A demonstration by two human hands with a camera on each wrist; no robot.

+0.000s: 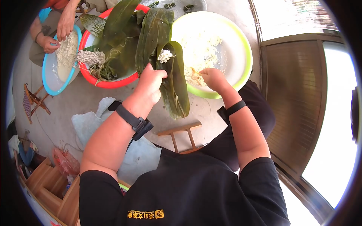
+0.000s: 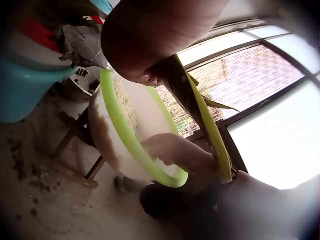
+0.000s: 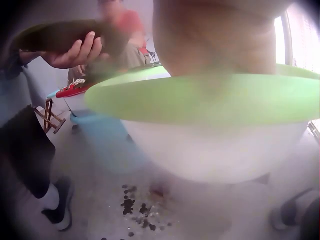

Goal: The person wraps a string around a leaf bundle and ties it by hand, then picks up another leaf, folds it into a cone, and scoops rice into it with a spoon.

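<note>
My left hand (image 1: 150, 83) grips long green leaves (image 1: 175, 88), with the thumb across the near leaf. A clump of white rice (image 1: 165, 56) sits in the upper part of that leaf. My right hand (image 1: 214, 79) is inside the green-rimmed white basin (image 1: 241, 71), its fingers bent down at the loose rice (image 1: 200, 56). In the left wrist view the right hand (image 2: 175, 152) reaches over the rim, fingertips hidden; I cannot tell whether it holds anything. From the right wrist, the left hand (image 3: 75, 52) shows curled around the leaf (image 3: 65, 37).
A red-rimmed basin (image 1: 109, 84) holds leaves and a bundle of pale strings (image 1: 90, 57). At left, another person's hands (image 1: 49, 43) work over a blue-rimmed basin (image 1: 56, 92) with rice. A metal tray (image 1: 200, 5) with wrapped leaf parcels stands behind. Wooden stools (image 1: 181, 132) are nearby.
</note>
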